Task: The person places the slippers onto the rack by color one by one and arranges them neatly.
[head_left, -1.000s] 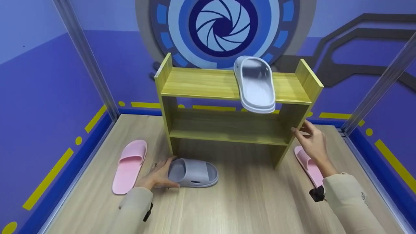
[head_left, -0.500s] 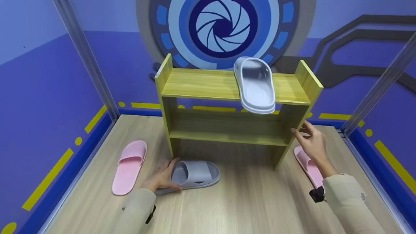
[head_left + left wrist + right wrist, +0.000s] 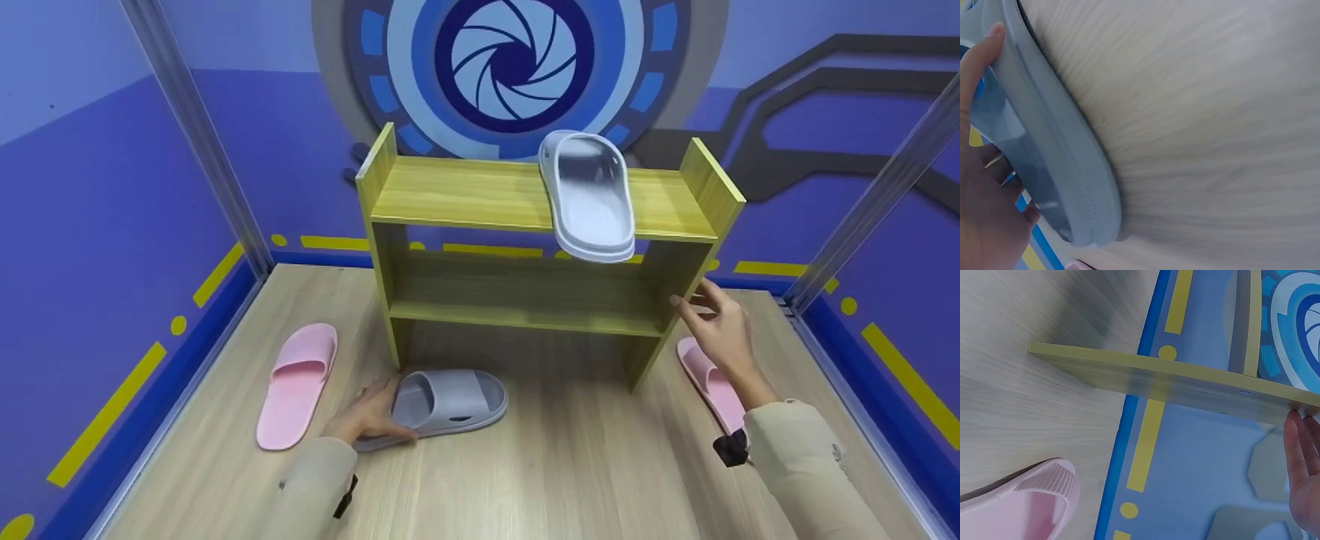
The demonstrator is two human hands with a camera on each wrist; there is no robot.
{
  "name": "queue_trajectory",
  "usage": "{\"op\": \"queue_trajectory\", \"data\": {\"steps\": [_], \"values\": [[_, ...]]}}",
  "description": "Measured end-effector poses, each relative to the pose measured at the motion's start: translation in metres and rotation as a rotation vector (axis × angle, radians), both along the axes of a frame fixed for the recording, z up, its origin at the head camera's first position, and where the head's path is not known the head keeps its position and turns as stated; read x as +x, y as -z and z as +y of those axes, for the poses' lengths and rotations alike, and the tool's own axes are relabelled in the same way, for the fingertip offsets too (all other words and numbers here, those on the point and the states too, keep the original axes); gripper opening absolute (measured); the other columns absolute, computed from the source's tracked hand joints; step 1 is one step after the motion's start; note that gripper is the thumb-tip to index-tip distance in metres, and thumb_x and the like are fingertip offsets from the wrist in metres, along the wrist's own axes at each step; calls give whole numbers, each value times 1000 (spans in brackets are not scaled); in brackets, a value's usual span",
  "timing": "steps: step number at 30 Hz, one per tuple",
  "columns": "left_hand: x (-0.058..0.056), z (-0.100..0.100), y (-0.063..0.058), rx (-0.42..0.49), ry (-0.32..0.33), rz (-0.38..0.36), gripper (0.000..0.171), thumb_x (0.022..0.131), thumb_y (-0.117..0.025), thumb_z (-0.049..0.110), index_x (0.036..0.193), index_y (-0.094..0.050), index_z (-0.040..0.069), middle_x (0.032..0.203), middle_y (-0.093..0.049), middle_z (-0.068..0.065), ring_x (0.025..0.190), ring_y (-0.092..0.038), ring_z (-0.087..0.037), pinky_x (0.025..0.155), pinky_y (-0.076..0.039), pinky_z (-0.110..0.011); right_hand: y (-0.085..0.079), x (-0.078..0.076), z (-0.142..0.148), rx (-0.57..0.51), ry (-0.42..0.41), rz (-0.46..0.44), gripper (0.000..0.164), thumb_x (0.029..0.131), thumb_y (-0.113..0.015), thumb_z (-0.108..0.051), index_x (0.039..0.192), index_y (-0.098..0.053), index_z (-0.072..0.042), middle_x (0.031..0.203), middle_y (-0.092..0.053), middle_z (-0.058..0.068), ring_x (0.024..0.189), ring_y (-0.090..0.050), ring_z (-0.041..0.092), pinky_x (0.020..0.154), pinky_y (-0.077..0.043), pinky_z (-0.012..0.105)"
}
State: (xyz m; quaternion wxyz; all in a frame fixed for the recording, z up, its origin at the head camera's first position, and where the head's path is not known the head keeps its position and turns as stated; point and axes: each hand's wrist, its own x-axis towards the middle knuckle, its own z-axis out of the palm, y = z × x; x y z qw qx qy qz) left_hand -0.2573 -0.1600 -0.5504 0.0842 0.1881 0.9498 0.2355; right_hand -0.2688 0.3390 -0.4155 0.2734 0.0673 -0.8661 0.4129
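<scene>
My left hand (image 3: 367, 414) holds a grey slipper (image 3: 455, 396) by its heel end, thumb along the near side and fingers across the far side. The slipper lies sideways on the wooden floor before the shoe rack (image 3: 517, 320), toe to the right. In the left wrist view, the thumb presses the slipper's (image 3: 1067, 140) side wall. My right hand (image 3: 724, 328) pinches the rack's right side panel, thumb at the front edge and fingers on the outer face. In the right wrist view, fingertips (image 3: 1293, 417) touch that panel (image 3: 1185, 388). A second, paler grey slipper (image 3: 595, 210) sits on the top shelf, its heel overhanging the front.
One pink slipper (image 3: 298, 386) lies on the floor left of the rack. Another pink slipper (image 3: 707, 373) lies at the right, partly behind my right wrist. Blue printed walls (image 3: 262, 142) with metal corner posts (image 3: 206, 142) enclose the floor.
The left hand has closed in on the grey slipper and turned it slightly, its heel end coming nearer and its toe shifting a little right. The right hand stays on the rack.
</scene>
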Motion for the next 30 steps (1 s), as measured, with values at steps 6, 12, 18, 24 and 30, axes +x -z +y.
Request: {"op": "queue_trajectory", "data": {"steps": [6, 12, 18, 24, 30], "values": [[2, 3, -5, -53, -6, -22, 110, 56, -77, 50, 133, -25, -9, 132, -30, -27, 122, -25, -39, 97, -18, -51, 0, -1, 1, 7, 8, -3, 44, 81, -64, -25, 119, -55, -6, 101, -61, 10, 84, -55, 0, 67, -43, 11], [1, 5, -5, -90, 27, -6, 107, 56, -79, 44, 130, -26, -12, 130, -30, -31, 120, -27, -41, 96, -19, -53, 0, -1, 1, 6, 17, 4, 42, 81, -64, -25, 118, -55, -6, 101, -61, 9, 85, -57, 9, 68, -44, 12], [3, 5, -4, -107, 33, 29, 106, 57, -77, 47, 129, -28, -13, 128, -33, -31, 119, -30, -40, 95, -21, -53, 1, -2, 0, 4, 15, -11, 45, 81, -64, -27, 119, -54, -6, 100, -61, 10, 86, -58, 13, 68, -44, 13], [5, 8, -14, -112, 57, 87, 104, 56, -76, 48, 127, -31, -13, 123, -39, -30, 114, -36, -42, 94, -22, -54, 0, -1, -1, 2, 15, -18, 45, 81, -64, -28, 118, -55, -6, 100, -61, 9, 86, -56, 8, 68, -44, 13], [6, 14, -32, -98, 115, 123, 102, 55, -75, 50, 128, -31, -7, 122, -43, -27, 112, -40, -40, 93, -23, -54, -1, 0, 0, -2, -5, -20, 45, 82, -63, -27, 120, -53, -7, 102, -60, 10, 88, -57, 19, 68, -44, 13]]}}
